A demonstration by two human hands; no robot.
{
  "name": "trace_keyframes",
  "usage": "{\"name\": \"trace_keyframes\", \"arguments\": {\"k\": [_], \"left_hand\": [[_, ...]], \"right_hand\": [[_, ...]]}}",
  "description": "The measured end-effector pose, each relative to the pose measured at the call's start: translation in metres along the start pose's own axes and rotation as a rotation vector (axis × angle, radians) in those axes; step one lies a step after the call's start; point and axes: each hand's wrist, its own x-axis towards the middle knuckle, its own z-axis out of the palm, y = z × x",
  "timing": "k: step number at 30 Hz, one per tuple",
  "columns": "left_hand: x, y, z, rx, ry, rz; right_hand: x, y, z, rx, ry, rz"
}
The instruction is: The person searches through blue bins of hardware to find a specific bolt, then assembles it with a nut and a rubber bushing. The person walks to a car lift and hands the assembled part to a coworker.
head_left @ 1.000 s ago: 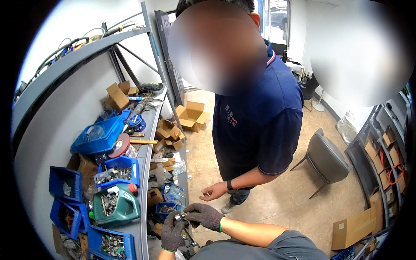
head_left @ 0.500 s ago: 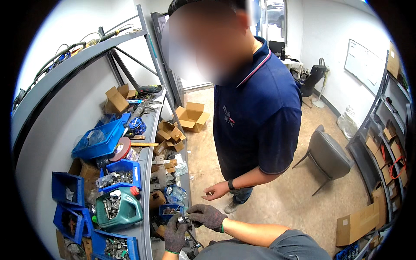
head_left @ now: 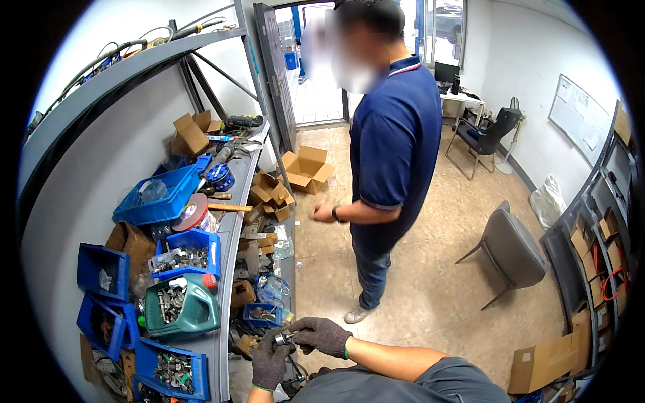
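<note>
A small, round, silver metal part [head_left: 283, 338] sits between my two gloved hands, low in the view by the shelf's edge. My left hand [head_left: 269, 363], in a dark knit glove, is closed around its near side. From the right, my right hand [head_left: 324, 337] in a matching glove pinches the same part, its fingers curled. The gloves hide much of the part, so its exact kind cannot be made out. Below the hands a dark, thin hose or cable [head_left: 295, 368] shows, and whether it joins the part is unclear.
Left of me, a grey shelf [head_left: 228, 269] carries blue bins [head_left: 178, 366] and a cut-open green jug [head_left: 181, 327] of metal parts. Cardboard boxes [head_left: 308, 171] lie beside it. Another person [head_left: 396, 154] stands ahead; a grey chair [head_left: 507, 252] is at right.
The other person has stepped back and turned toward the doorway. My view has shifted slightly. Both my hands keep hold of the metal part.
</note>
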Motion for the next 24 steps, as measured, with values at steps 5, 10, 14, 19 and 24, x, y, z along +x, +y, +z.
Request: {"name": "trace_keyframes", "arguments": {"k": [5,10,14,19,24], "left_hand": [[-0.003,-0.003,0.008,-0.06,0.019,-0.021],[0.006,0.03,0.03,0.381,-0.009,0.027],[0.018,0.013,0.054,0.153,-0.094,-0.028],[0.029,0.027,0.1,0.248,-0.109,-0.019],[0.041,0.03,0.129,0.082,-0.165,-0.064]], "right_hand": [[0.002,0.011,-0.011,0.059,-0.003,-0.001],[-0.013,-0.001,-0.031,0.013,0.105,0.0],[-0.029,-0.005,-0.061,0.06,0.132,-0.042],[-0.052,-0.014,-0.108,0.04,0.118,0.1],[-0.058,-0.026,-0.131,0.008,0.172,0.04]]}}
